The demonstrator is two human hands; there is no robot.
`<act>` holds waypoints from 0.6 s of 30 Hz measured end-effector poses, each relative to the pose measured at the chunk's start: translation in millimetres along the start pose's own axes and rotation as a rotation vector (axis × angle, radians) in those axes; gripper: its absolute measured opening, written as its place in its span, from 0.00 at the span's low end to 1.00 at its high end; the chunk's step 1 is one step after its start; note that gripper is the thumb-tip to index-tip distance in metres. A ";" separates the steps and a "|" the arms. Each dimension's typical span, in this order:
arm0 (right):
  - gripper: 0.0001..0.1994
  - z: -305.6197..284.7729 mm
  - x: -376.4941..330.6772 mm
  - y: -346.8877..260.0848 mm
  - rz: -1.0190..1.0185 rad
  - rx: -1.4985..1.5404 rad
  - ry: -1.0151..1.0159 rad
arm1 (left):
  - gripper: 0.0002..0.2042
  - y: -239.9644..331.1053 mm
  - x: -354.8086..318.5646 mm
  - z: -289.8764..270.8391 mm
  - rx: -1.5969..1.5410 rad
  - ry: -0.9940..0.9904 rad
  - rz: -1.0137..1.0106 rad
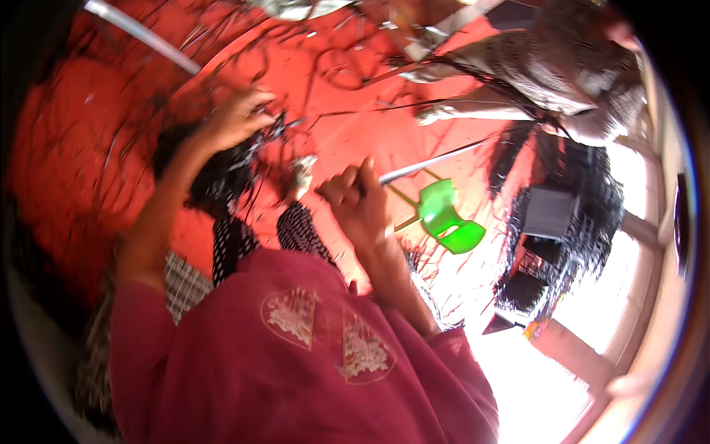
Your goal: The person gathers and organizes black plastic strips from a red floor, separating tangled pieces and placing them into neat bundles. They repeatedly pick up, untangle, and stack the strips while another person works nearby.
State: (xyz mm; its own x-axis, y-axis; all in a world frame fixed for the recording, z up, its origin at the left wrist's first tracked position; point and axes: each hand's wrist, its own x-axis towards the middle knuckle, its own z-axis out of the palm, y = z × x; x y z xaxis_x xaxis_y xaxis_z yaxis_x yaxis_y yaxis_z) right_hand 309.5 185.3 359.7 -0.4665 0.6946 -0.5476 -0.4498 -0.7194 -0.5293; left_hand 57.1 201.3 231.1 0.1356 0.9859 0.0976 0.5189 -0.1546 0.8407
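Note:
My right hand point(359, 200) is closed around one end of a long, narrow, grey blade-like tool point(429, 162). The tool points up and to the right, passing above a green plastic chair point(444, 218). My left hand point(235, 120) is raised over a tangled bundle of thin black strands point(225, 174). Its fingers look bent and apart, though blurred, and nothing shows clearly in them. Between my hands, a whitish object or covering point(303, 170) shows at my foot, below dark dotted trousers.
Loose black strands lie scattered over the red floor point(81, 170). A pale bar point(144, 35) crosses the upper left. At the upper right another person point(555, 74) sits with legs stretched out, near long dark strips. A dark boxy object point(549, 212) stands right of the chair, by bright openings.

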 end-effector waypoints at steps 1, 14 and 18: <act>0.22 34.4 -19.9 -20.1 0.064 -0.013 -0.024 | 0.25 -12.8 29.2 54.4 -0.132 0.028 -0.060; 0.30 -99.0 -5.1 -80.0 -0.073 -0.195 0.180 | 0.33 -21.2 -48.1 143.2 -0.751 -1.232 -0.775; 0.47 -201.1 43.3 -112.6 -0.259 -0.554 0.718 | 0.25 -103.2 -128.5 130.8 -0.628 -0.434 -0.819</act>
State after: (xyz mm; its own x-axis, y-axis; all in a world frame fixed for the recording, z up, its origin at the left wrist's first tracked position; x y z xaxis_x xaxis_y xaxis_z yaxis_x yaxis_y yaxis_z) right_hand 493.0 296.6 265.4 0.2612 0.7998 -0.5405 0.0382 -0.5680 -0.8221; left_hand 96.6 82.3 62.1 0.2953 0.6507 -0.6995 0.0849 0.7114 0.6976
